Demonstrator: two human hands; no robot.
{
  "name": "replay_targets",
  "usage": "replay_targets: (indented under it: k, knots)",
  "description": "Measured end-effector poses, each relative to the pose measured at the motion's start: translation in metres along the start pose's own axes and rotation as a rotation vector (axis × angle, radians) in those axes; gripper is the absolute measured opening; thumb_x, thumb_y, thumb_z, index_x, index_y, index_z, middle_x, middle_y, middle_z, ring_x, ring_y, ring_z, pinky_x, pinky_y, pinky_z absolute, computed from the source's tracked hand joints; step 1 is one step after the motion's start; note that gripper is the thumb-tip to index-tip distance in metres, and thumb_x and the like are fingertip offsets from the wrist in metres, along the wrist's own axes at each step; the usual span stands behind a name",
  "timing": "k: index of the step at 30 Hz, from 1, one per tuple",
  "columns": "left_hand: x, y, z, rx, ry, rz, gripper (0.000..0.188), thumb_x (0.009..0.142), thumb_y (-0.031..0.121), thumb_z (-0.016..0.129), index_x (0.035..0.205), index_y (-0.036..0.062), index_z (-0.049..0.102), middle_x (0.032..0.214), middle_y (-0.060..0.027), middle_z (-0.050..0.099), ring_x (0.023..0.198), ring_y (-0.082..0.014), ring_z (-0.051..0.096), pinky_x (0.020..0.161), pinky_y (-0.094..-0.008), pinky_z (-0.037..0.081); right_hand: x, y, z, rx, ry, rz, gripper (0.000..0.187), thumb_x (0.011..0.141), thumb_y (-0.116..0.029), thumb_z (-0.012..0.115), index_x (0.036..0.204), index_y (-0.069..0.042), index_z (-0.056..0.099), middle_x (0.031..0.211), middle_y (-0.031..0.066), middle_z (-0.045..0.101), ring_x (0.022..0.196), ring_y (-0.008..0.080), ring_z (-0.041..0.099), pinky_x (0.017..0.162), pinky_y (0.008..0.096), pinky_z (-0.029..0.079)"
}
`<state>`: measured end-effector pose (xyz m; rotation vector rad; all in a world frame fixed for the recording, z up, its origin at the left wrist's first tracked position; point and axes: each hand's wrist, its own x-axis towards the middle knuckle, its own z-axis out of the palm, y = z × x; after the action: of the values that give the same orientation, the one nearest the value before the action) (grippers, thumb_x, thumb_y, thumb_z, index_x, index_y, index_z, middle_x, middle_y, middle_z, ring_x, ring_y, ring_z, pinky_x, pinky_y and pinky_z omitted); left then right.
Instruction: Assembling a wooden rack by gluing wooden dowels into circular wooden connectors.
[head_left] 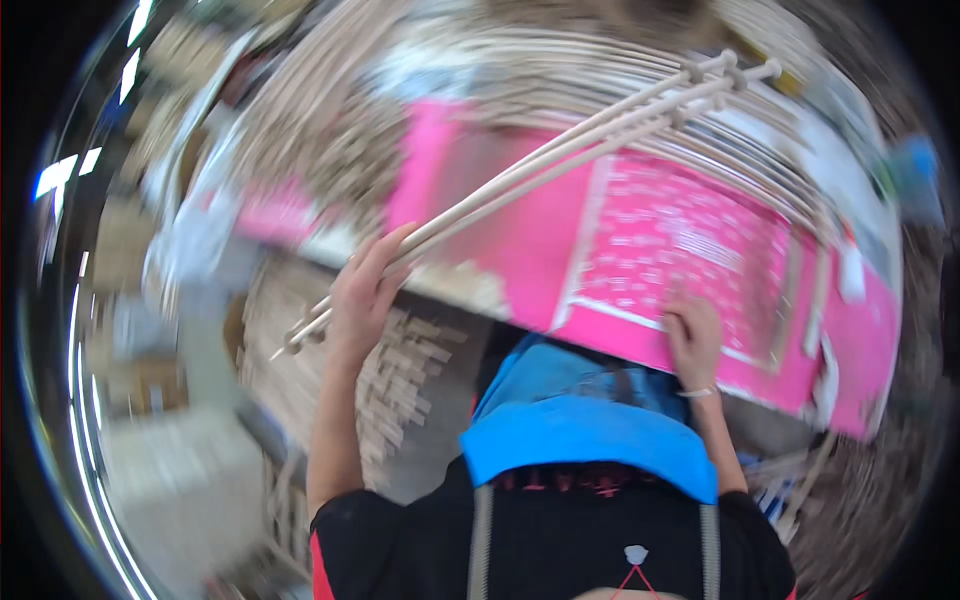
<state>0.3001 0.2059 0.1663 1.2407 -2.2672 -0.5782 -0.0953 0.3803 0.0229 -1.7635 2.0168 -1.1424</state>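
My left hand (pixel 362 290) is closed around a few long, pale wooden rods (pixel 545 160) with knobbed ends. They slant across the table, from below the hand at left up to the far right. My right hand (pixel 694 338) is at the table's near edge, over a bright pink sheet (pixel 545 255) with white print. Its fingers are curled, and whatever they may hold is hidden by the hand and the blur.
More wooden rods (pixel 740 175) lie along the far side of the table. Bundled sticks (pixel 310 130) pile up at the upper left, with stacked wooden pieces (pixel 400 390) below the table's left edge. A white bottle (pixel 851 270) stands at right; a pale box (pixel 190 490) sits lower left.
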Motion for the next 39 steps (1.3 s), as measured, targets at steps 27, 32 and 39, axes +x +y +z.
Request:
replay_targets:
  k: [27,32,39]
  knots:
    - [-0.315,-0.336,0.007,-0.659,1.266,-1.343,0.068,0.1,0.001,0.062,0.162,0.0019,0.033,0.086,-0.0054,0.06,0.062,-0.0117,0.051,0.052,-0.0283,0.039,-0.005,0.017,0.007,0.035,-0.073,0.007,0.011,0.102,-0.005,0.062,0.106,0.0,0.07,0.091,0.0023,0.056,0.077,0.011,0.05,0.066,0.0263,0.04]
    - [-0.282,-0.361,0.011,-0.726,1.292,-1.4,0.07,0.099,-0.004,0.06,0.163,0.0025,0.032,0.085,-0.0057,0.059,0.06,-0.0127,0.05,0.052,-0.0277,0.039,-0.004,0.013,0.006,-0.018,-0.087,0.015,0.011,0.103,-0.006,0.06,0.106,0.0,0.069,0.091,0.003,0.056,0.078,0.0116,0.051,0.067,0.0263,0.04]
    - [-0.27,-0.38,0.029,-0.865,1.231,-1.358,0.074,0.098,-0.006,0.061,0.164,0.0018,0.029,0.093,-0.0085,0.062,0.066,-0.0151,0.057,0.054,-0.0284,0.046,-0.003,0.011,0.004,-0.049,-0.092,0.011,0.01,0.103,-0.006,0.06,0.105,-0.001,0.068,0.091,0.0034,0.056,0.078,0.012,0.051,0.067,0.0267,0.04]
